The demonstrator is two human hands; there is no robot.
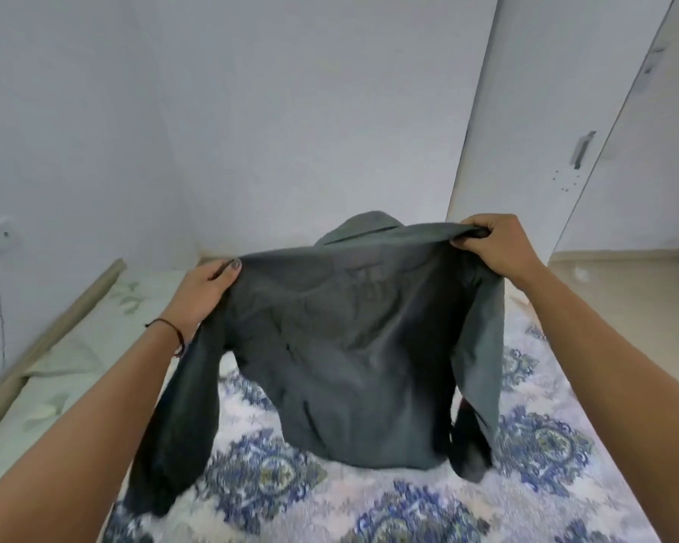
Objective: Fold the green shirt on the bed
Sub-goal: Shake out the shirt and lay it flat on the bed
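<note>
Shirt (pixel 349 346): green, hanging below both grips, hem touching bed (pixel 408 511).
Left hand (pixel 202 293): pinching one shoulder.
Right hand (pixel 494 244): clamping the other shoulder.

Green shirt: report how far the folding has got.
Done: the shirt is picked up and spread open. In hand: the left hand and right hand each grip a shoulder, holding it up over the bed, sleeves hanging loose. Left: laying it flat and making every fold; none shows yet.
</note>
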